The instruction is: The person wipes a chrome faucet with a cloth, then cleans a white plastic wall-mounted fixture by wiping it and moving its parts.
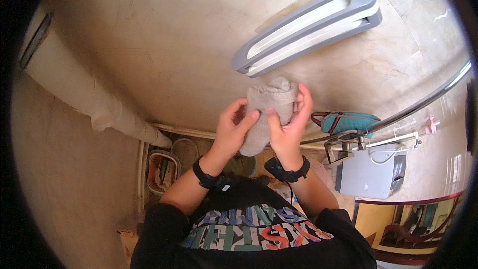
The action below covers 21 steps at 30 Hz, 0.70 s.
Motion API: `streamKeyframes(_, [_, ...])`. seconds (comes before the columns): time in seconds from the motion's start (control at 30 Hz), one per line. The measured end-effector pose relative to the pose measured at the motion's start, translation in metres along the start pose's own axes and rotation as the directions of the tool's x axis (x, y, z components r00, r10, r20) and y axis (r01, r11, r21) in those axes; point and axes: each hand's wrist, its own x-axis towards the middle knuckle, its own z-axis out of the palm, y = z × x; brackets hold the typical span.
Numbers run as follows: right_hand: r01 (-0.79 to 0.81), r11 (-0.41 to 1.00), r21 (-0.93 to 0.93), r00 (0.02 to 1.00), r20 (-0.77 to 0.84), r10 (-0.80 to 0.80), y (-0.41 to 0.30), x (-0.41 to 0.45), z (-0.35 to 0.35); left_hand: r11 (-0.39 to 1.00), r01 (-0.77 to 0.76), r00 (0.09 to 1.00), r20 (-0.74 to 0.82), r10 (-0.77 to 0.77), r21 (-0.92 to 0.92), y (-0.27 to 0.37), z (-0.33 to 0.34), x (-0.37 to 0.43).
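Between my two hands is a soft grey sock [257, 127], folded over at its upper end, with a rounded toe pointing down toward me. My left hand [234, 125] grips its left side, thumb lying on the front. On the other side, my right hand [289, 123] holds it with the thumb across the fabric and the fingers behind, the index finger raised along the edge. The sock is held up in the air in front of a wall. Whether it is one sock or a pair tucked together, I cannot tell. Both wrists wear black bands.
A grey-and-white plastic rack [308, 31] is fixed to the wall above my hands. To the right are a teal pouch [349, 122], a metal rail [422, 106] and a pale washing machine [369, 173]. At left, a white pipe [82, 93] runs above a basket [149, 173].
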Motion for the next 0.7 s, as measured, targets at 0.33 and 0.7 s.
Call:
streamKeyframes(0.33, [0.293,0.848,-0.441,0.929,0.342,-0.143,-0.003,0.011,-0.010,0.800,-0.231,0.964,0.020,0.264,0.553,0.034,0.002,0.006])
streamKeyframes(0.7, [-0.181,0.983,-0.032,0.962,0.202,0.183,-0.021,0.030,0.023,0.831,-0.275,0.943,-0.032,0.330,0.484,0.044,0.015,0.028])
